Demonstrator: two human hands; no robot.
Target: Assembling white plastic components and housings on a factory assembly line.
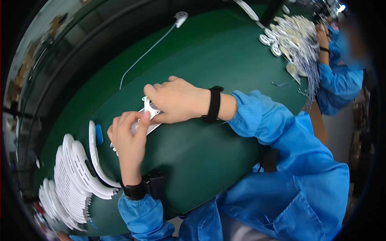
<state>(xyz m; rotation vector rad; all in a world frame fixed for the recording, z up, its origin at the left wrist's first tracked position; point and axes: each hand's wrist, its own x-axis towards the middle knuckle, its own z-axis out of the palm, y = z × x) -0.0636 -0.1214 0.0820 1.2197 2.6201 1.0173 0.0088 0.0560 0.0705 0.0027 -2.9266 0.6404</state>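
Observation:
Near the middle of the green table, both my hands meet over a white plastic part with rounded, cut-out shapes at its upper end. My left hand is closed on its lower side, the thumb pressed against its face. From the right, my right hand grips the upper end with curled fingers. Much of the part is hidden by the fingers, so its full outline does not show. Just left of my left hand lie a curved white plastic strip and a small blue piece.
Many curved white plastic shells lie stacked at the left on the green table. A white piece with a long cord rests at the back. At the far right, a person in blue sits by a heap of white corded parts.

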